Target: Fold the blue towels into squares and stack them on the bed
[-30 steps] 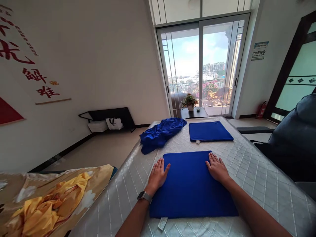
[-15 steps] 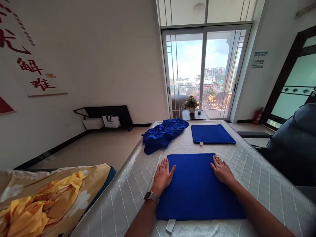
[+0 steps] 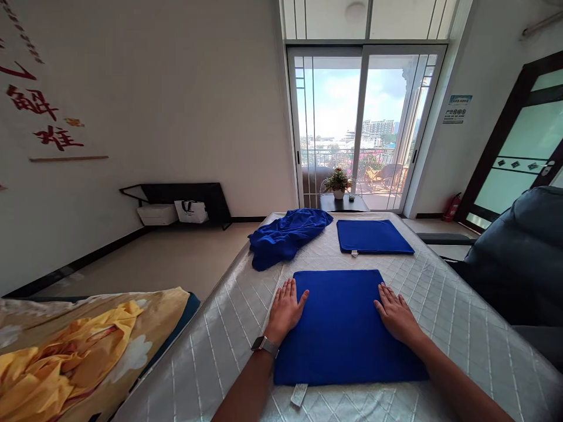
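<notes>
A blue cloth cover [image 3: 341, 334] lies flat and smooth in front of me, with a white tag [image 3: 299, 395] poking out at its near left edge. My left hand [image 3: 285, 310], with a watch on the wrist, rests along the cloth's left side, fingers stretched out. Along the right side lies my right hand [image 3: 397, 313], flat too, its thumb on the cloth. Neither hand grips anything. Farther back sits another flat blue cover [image 3: 373, 236], also with a tag. A crumpled blue cloth [image 3: 290, 234] is heaped to its left.
Everything blue lies on a table with a silvery quilted cover [image 3: 229, 328]. At the lower left, a yellow cloth [image 3: 79, 357] is bunched on a patterned surface. A dark armchair [image 3: 519, 258] stands at the right. Beyond the table are a potted plant [image 3: 338, 183] and sliding glass doors.
The view has shifted slightly. My right hand has slid a little nearer to me along the cloth's right edge; the left hand stays at the left edge.
</notes>
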A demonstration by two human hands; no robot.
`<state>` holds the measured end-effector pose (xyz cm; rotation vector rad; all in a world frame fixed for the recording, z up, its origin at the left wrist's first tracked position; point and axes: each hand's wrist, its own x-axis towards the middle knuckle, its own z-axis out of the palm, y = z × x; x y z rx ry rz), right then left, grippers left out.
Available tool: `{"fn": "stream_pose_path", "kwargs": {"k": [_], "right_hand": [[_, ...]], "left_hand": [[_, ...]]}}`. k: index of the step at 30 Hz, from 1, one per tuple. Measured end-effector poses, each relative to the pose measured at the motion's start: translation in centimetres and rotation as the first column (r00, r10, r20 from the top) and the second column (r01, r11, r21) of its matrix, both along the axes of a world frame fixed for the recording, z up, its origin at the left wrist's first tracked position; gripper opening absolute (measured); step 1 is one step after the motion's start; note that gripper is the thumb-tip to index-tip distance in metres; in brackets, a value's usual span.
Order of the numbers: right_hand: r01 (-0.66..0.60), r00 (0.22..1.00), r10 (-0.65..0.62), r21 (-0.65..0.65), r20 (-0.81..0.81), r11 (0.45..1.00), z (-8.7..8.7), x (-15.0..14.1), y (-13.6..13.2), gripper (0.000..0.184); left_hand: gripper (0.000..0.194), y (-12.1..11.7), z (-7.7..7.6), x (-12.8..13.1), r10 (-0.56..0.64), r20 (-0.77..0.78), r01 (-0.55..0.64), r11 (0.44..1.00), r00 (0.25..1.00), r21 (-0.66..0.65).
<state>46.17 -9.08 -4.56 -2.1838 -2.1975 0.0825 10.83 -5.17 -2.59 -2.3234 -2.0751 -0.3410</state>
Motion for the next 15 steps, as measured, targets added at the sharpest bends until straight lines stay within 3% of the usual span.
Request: {"fn": "stream_pose_path", "kwargs": {"k": [5, 10, 13, 15], "right_hand": [[0.006, 1.000, -0.007, -0.021, -0.018, 1.000, 0.4, -0.3, -0.4, 0.067], [0.008, 0.999, -0.009, -0.014, -0.051, 1.000, 1.0, -0.4, -0.6, 0.067], [0.013, 0.998, -0.014, -0.011, -0.065, 1.000, 1.2, -0.5, -0.8, 0.068], [0.016, 0.998, -0.017, -0.008, -0.053, 1.000, 1.3, -0.6, -0.8, 0.067]], "left_hand": [[0.081, 0.1, -0.1, 0.1, 0.016, 0.010, -0.016, 1.000, 1.000, 0.005], [0.082, -0.7, 1.4, 0.8, 0.037, 0.028, -0.038, 0.999, 0.999, 0.037], [0.081, -2.1, 2.6, 3.2, -0.028, 0.053, 0.024, 0.997, 0.998, 0.077], [0.081, -3.4, 3.1, 6.2, -0.138, 0.060, 0.134, 0.989, 0.989, 0.059]]}}
